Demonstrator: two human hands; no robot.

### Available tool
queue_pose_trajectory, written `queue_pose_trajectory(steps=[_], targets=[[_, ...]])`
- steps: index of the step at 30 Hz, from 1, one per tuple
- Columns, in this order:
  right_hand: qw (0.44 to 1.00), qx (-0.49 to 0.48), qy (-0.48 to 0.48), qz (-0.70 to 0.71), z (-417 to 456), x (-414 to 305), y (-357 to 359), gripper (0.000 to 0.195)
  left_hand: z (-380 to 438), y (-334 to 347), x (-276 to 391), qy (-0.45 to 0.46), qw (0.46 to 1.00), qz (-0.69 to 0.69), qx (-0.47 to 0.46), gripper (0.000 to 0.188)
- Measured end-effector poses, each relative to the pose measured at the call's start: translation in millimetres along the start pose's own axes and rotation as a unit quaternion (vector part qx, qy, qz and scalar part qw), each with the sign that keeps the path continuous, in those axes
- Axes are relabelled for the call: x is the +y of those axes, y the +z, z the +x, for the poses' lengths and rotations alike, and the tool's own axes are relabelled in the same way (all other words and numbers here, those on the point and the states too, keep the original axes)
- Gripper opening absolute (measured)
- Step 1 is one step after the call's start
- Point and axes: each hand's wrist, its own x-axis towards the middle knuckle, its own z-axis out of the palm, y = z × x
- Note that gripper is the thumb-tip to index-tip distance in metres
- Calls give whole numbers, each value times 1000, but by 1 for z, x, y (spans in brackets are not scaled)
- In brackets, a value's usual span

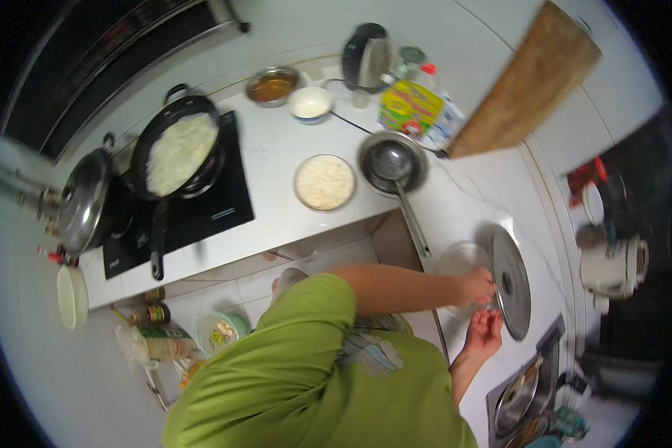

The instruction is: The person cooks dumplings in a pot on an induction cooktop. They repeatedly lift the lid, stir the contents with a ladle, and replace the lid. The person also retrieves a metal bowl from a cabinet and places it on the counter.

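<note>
A round grey metal lid [511,283] is tilted steeply above the right-hand counter. My left hand [477,287] reaches across and grips its near edge. Just below, my right hand [485,331] has curled fingers close to the same edge; whether they hold it is unclear. Beside my left hand, a pale round thing [462,259] on the counter is blurred. A metal ladle [407,210] rests in a steel bowl [363,162]. Left of that bowl stands a round dish of pale, doughy-looking food [325,182].
A black frying pan [140,151] with pale food sits on the cooktop [229,196], beside a lidded wok [87,204]. An electric kettle [365,59], white bowl [310,105] and yellow pouch [410,109] stand behind. A wooden board [529,84] leans on the wall; a sink [493,400] is lower right.
</note>
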Motion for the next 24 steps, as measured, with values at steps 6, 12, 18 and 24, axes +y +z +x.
queue_pose_trajectory(steps=[6, 12, 18, 24], targets=[[1000, 11, -18, 8, 2, 15, 5, 21, -31, 34, 44, -33, 990, -11, 136, 14], [978, -123, 84, 143, 16, 28, -1, 25, -38, 34, 47, 78, 989, 72, 101, 24], [995, -69, -28, 59, 17, 33, 56, 34, -118, 11, 90, 119, 987, -107, -19, 17], [979, -66, -112, -157, -10, 80, 145, 38, -214, -31, 114, 172, 976, -123, -58, 17]])
